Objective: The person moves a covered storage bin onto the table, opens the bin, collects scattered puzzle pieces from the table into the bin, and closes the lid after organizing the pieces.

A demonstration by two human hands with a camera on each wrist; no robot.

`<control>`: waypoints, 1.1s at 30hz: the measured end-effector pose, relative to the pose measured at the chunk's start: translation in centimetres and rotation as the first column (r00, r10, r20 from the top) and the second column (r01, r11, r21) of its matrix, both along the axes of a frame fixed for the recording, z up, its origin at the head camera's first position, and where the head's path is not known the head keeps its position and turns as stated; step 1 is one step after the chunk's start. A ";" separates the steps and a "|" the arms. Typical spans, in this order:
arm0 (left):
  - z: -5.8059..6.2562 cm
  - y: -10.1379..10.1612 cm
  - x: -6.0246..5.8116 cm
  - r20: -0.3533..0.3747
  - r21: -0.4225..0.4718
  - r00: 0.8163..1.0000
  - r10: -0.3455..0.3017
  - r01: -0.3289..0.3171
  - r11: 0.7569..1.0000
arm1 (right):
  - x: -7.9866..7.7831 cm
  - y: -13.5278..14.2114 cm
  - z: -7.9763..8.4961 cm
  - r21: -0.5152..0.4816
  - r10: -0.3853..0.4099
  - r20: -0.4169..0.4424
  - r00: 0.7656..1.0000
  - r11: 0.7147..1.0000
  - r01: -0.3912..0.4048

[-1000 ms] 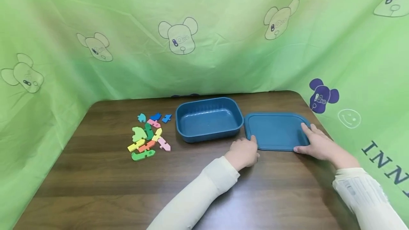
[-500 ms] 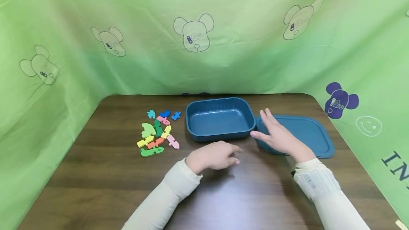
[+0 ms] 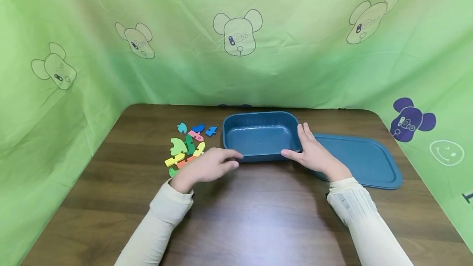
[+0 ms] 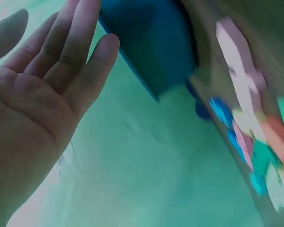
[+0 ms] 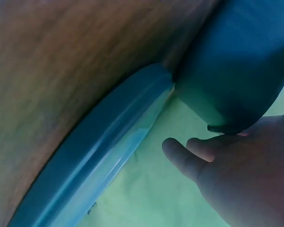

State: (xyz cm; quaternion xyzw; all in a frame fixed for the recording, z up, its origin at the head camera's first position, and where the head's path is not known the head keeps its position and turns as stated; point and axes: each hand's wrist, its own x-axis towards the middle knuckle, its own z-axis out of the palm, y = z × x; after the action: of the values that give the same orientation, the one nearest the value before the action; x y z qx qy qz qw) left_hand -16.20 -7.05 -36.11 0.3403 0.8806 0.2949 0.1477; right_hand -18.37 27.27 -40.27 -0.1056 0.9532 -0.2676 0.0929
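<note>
Head view — right grip [image 3: 315, 155] spread at the blue plastic box [image 3: 260, 136], right end; left grip [image 3: 208, 165] loosely extended near its front — even pressure should steady it.

Saw a brown wood-grained table [image 3: 258, 208] spread beneath and between the left hand [image 3: 207, 166] and the right hand [image 3: 315, 157], shiny with glare on their near side. Found beyond both a wrinkled green cloth [image 3: 177, 87], printed with an outlined mouse-eared head [image 3: 239, 37] straight ahead between them, two more outlined heads [image 3: 138, 41] off past the left hand and a fourth head [image 3: 369, 21] past the right. Noticed, farther out to the right hand's right, a purple mouse-eared head [image 3: 407, 124], a pale smiley face [image 3: 447, 153] and part of a dark letter [image 3: 467, 197] at the view's edge.
</note>
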 end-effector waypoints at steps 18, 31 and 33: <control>-1.2 -13.4 -3.6 -0.058 -0.195 0.853 0.519 -0.519 0.832 | 2.3 -1.1 0.5 0.067 -0.003 -0.019 1.000 0.998 0.004; -2.7 -14.7 -3.7 0.049 -0.396 0.851 0.522 -0.463 0.793 | 1.4 -1.4 0.6 0.034 -0.003 0.012 1.000 0.999 0.003; -2.7 -14.7 -3.7 0.053 -0.399 0.852 0.520 -0.460 0.794 | 1.4 -1.4 0.6 0.036 -0.003 0.015 1.000 0.999 0.002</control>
State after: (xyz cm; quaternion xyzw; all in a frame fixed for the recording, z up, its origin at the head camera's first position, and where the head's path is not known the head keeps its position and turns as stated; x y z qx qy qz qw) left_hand -19.89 -21.80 -38.84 0.0410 0.9633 0.1772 0.1977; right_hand -16.99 25.87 -39.65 -0.1008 0.9573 -0.2513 0.1017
